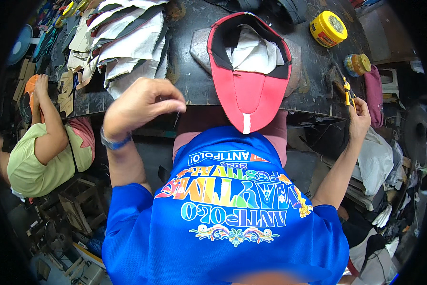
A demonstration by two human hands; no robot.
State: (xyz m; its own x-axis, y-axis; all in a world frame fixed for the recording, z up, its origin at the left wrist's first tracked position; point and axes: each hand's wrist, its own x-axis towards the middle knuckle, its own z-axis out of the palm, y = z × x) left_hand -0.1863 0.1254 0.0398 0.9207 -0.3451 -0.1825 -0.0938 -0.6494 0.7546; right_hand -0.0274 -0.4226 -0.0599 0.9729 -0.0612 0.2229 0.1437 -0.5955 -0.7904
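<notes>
A red and black shoe upper [254,90] lies at the table's front edge, its red toe pointing at me and overhanging the edge. White cloth [256,54] is bunched inside its opening, and a short white strip [246,122] marks the toe tip. To its left, my left hand [147,102] is raised with thumb and fingers pinched together; a thin sliver shows below the fingertips, too small to name. Far to the right, my right hand [359,118] has its fingers closed on the near end of a small yellow-and-black hand tool [348,90] at the table's edge.
Layered white and black cut pieces [128,40] are piled at the table's back left. A yellow tub [328,29] and a smaller jar [357,64] stand on the right. At far left, a person in a light green shirt [44,156] handles something orange [31,90].
</notes>
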